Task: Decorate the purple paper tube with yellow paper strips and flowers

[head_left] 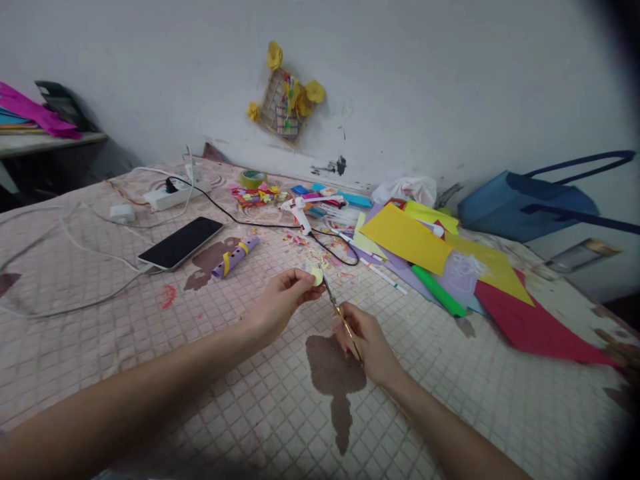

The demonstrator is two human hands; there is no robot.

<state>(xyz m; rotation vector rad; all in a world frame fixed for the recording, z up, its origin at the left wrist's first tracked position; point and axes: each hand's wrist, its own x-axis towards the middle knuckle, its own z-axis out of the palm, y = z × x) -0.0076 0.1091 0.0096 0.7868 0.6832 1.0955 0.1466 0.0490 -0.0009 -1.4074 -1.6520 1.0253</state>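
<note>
My left hand point(280, 301) pinches a small pale yellow piece of paper point(317, 275) between thumb and fingers, held above the patterned table cover point(125, 360). My right hand point(364, 339) is closed round thin gold-handled scissors point(336, 305), whose blades point up and left and meet the paper piece. Both hands hover near the middle of the table, just above a brown stain point(335, 373).
A phone point(181, 243) on a charging cable, a purple paper roll point(235, 256), a power strip point(175, 193), a glue gun point(302, 212) and a tape roll point(253, 178) lie beyond. Coloured paper sheets point(450, 263) spread at right, a blue bag point(540, 200) behind them.
</note>
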